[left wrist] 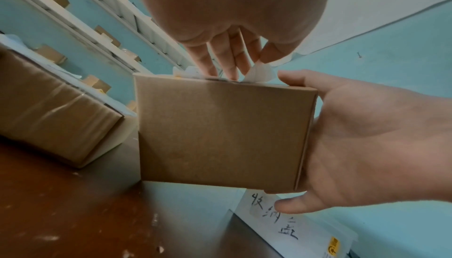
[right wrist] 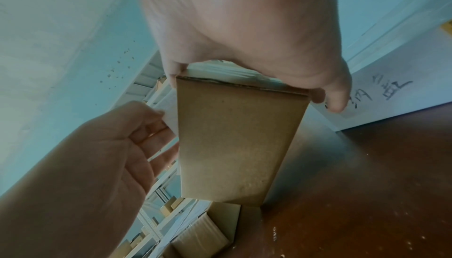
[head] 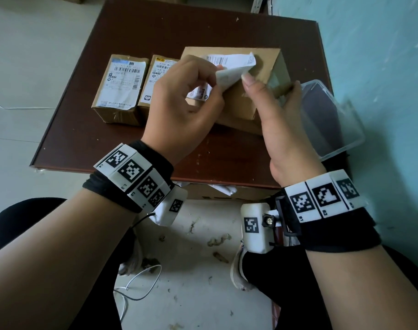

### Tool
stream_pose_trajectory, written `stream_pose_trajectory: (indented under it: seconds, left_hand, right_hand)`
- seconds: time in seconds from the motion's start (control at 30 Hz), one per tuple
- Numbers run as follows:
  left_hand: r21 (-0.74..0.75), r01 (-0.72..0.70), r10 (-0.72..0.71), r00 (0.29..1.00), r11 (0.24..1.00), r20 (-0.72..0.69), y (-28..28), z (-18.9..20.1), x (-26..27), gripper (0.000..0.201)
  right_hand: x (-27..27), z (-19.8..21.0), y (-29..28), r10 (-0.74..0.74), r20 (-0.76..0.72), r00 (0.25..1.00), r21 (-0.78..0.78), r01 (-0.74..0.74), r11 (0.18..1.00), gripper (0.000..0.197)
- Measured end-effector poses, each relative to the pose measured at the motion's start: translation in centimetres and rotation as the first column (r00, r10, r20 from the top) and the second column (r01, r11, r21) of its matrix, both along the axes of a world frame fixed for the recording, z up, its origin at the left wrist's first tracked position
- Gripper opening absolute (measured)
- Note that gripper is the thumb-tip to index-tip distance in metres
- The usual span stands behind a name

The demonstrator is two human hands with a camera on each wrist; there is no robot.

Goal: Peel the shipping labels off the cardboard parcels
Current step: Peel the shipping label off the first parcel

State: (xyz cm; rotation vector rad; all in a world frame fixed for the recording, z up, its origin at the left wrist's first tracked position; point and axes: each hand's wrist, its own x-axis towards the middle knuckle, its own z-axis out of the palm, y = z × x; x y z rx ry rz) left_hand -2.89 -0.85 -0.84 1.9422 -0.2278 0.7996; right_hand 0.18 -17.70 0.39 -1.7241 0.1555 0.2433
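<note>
A plain brown cardboard parcel (head: 248, 91) carried a white shipping label (head: 229, 65) printed with black barcode stripes. At its nine o'clock, two brown parcels (head: 121, 91) bore white labels (head: 125, 79) with black barcodes and small blue marks. The table (head: 131, 32) was dark reddish-brown, flecked with pale scratches. Black wristbands (head: 146, 177) showed white tiles with black square-code patterns. At three o'clock, the wall (head: 381, 55) was pale turquoise.

A plain cardboard parcel (head: 248, 91) is held tilted near the desk's right edge, its white label (head: 229, 65) half peeled (curling up); two labelled parcels (head: 121, 88) sit left.
</note>
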Motion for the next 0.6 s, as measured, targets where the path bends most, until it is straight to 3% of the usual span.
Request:
stream_pose_trajectory:
  seconds: [0.1, 0.27, 0.5, 0.6]
  left_hand:
    - [-0.049, 0.033, -0.035, 0.999, 0.998, -0.041, 0.0, 0.0, -0.3, 0.002]
    - [-0.051, 0.000, -0.004, 0.997, 0.999, -0.083, -1.0, 0.3, -0.7, 0.020]
    - [-0.130, -0.088, 0.071, 0.989, 0.988, -0.134, -0.7, 0.5, -0.3, 0.013]
    - [-0.233, -0.130, 0.082, 0.975, 0.964, -0.205, -0.7, 0.8, -0.3, 0.012]
  right_hand:
    - [0.2, -0.5, -0.1, -0.015, 0.028, 1.000, 0.023, 0.014, 1.000, 0.152]
    - [0.5, -0.8, -0.3, -0.031, 0.029, 0.999, 0.055, 0.029, 0.998, 0.151]
    - [-0.1, -0.5, -0.1, -0.008, 0.010, 1.000, 0.042, 0.007, 0.999, 0.118]
    - [0.0, -0.4, 0.1, -0.009, -0.003, 1.000, 0.054, 0.009, 0.999, 0.108]
